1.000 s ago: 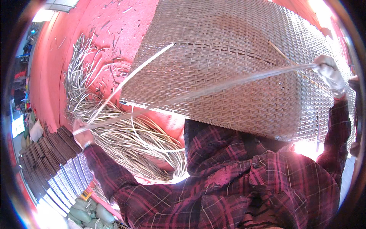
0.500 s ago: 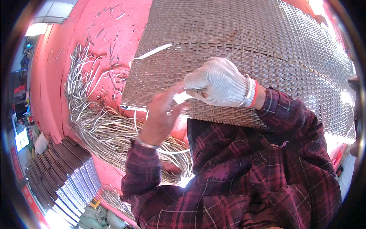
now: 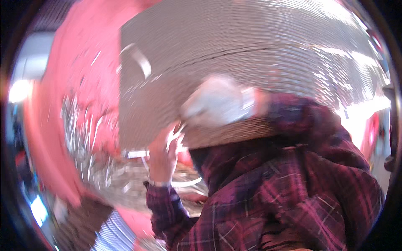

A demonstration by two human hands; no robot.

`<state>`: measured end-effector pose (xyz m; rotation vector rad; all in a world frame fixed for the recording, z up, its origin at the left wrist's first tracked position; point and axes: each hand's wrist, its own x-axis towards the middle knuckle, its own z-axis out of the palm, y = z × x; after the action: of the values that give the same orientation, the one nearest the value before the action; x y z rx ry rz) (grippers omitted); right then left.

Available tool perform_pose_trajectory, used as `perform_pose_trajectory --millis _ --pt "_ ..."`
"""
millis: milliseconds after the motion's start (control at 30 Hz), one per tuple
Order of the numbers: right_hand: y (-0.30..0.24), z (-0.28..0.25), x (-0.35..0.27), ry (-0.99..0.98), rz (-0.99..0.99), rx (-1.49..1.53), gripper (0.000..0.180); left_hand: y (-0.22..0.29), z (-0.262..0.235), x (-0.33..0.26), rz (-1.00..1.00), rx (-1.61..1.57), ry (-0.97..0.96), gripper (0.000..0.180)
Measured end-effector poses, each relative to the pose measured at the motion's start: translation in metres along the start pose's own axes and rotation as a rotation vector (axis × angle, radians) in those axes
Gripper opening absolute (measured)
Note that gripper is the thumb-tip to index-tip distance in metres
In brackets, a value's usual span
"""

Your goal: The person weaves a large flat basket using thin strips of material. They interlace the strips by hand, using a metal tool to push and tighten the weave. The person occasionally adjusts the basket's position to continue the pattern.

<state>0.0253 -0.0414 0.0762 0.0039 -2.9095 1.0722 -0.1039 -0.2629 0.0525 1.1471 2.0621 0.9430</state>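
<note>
A brown woven wicker panel (image 3: pixel 234 62) spans the space before me, its near edge against my body. My right hand (image 3: pixel 215 102), in a white knitted glove, is over the panel near that edge. Its fingers are curled closed, and motion blur hides what they grip. Just left of it, my bare left hand (image 3: pixel 162 154) is at the panel's near left edge. A pale flat weaving strip (image 3: pixel 171 137) runs between its thumb and fingers. Another pale strip end (image 3: pixel 142 63) curls up from the panel's left part.
A big bundle of loose weaving strips (image 3: pixel 113 173) lies left of the panel on a pink-red covering (image 3: pixel 50 125), with scraps scattered on it. A stack of dark woven pieces (image 3: pixel 86 221) stands at lower left. Bright light glares at the right.
The view has swung and blurred. Both hands appear lower and farther left, still close together. My left thumb and fingers have come together around the strip.
</note>
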Motion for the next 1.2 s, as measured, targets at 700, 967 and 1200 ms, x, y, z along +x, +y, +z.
perform_pose_trajectory --millis 700,967,1200 --pt "0.038 -0.122 -0.350 0.046 1.062 -0.729 0.040 -0.146 -0.183 0.017 0.063 0.849 0.340 0.027" --pt "0.034 -0.115 -0.351 -0.013 1.081 -0.690 0.048 -0.072 -0.093 0.121 0.102 0.643 0.199 0.024" --pt "0.000 -0.119 -0.405 0.240 1.009 -0.551 0.056 -0.010 -0.008 0.133 0.194 0.319 0.060 0.028"
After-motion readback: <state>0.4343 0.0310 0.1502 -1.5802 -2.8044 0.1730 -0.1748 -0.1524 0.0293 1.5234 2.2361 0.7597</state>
